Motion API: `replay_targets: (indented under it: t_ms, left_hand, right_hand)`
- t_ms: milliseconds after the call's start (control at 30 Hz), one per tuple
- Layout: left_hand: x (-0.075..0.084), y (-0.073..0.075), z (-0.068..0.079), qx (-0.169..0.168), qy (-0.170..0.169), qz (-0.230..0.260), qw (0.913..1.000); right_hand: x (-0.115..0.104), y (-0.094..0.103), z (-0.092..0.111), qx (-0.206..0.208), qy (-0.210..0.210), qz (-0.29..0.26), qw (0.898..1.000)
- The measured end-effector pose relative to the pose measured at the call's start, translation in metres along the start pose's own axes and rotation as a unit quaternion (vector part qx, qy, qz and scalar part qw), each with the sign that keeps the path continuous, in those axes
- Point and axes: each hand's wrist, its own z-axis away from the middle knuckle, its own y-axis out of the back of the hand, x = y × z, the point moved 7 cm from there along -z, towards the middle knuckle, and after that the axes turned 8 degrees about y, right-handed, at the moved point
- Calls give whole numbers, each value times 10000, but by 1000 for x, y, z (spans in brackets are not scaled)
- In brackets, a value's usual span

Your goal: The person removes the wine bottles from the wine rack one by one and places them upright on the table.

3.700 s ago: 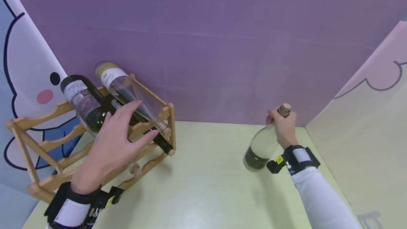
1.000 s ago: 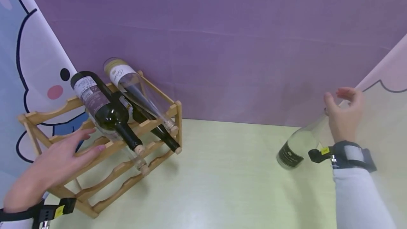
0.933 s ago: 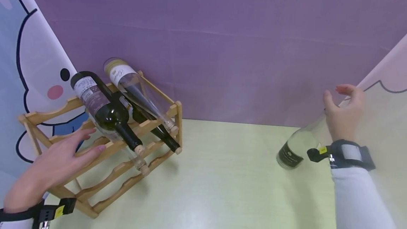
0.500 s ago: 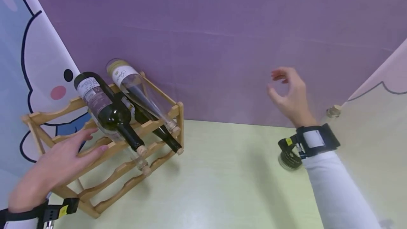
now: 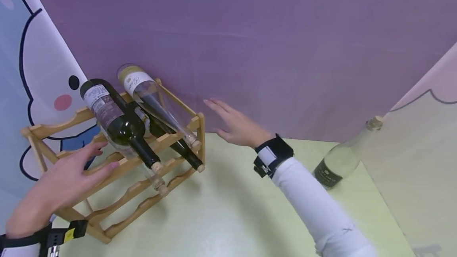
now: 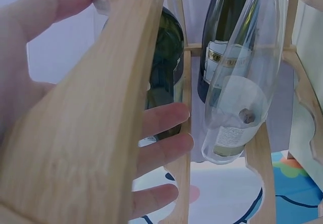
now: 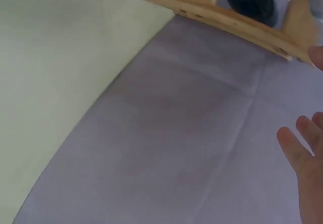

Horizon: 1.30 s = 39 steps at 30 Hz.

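On the left, my left hand holds the front rail of a wooden wine rack. In the left wrist view that rail passes between the thumb and the fingers. Several wine bottles lie in the rack, necks toward me. One is a dark wine bottle with a purple label, another a clear bottle with a white label. My right hand hovers right of the rack, its fingers extended and holding nothing. A corked, pale wine bottle stands upright at the far right.
The rack stands at the left of a pale green table. A purple backdrop rises behind the table, and printed panels close in the left and right sides. Corked necks stick out past the rack's front.
My right hand has let go of the pale bottle's neck, leaving the bottle standing farther right, and has swung left toward the rack. Earlier, my left hand moved from above the bottles to the rack's left part.
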Motion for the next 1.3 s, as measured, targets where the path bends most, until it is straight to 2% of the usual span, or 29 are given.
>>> replay_targets:
  t_ms: [100, 200, 367, 467, 700, 800, 933, 1000, 1167, 1300]
  left_hand:
    - [0, -1, 0, -24, 27, 48, 10000]
    - [0, -2, 0, -69, 26, 103, 9999]
    - [-2, -6, 0, -131, 73, 170, 9997]
    - [-2, -7, 0, -135, 72, 197, 9997]
    - [-1, -7, 1, -23, -9, 102, 9999]
    - [-2, -5, 1, -163, -107, 119, 9997]
    - [-3, 0, -2, -547, -259, 278, 9978]
    - [-3, 4, -4, -597, -328, 331, 9971]
    - [-1, 10, -6, -512, -412, 378, 9971]
    - [-5, 15, -4, -452, -251, 186, 9985]
  right_hand:
    - [-3, -12, -15, -34, 16, -101, 9999]
    - [-7, -22, -27, -242, 20, -14, 9997]
    - [-15, -37, -36, -816, -42, 265, 9963]
    - [-17, -43, -37, -940, -92, 375, 9948]
    - [-18, -48, -39, -641, -162, 684, 9955]
    - [-20, -48, -41, -489, -195, 622, 9967]
    - [-22, -49, -43, -401, -252, 609, 9970]
    - [-21, -49, -43, -341, -263, 645, 9970]
    - [-18, -47, -42, -171, -237, 708, 9971]
    - [-17, -49, -41, -156, -242, 725, 9969]
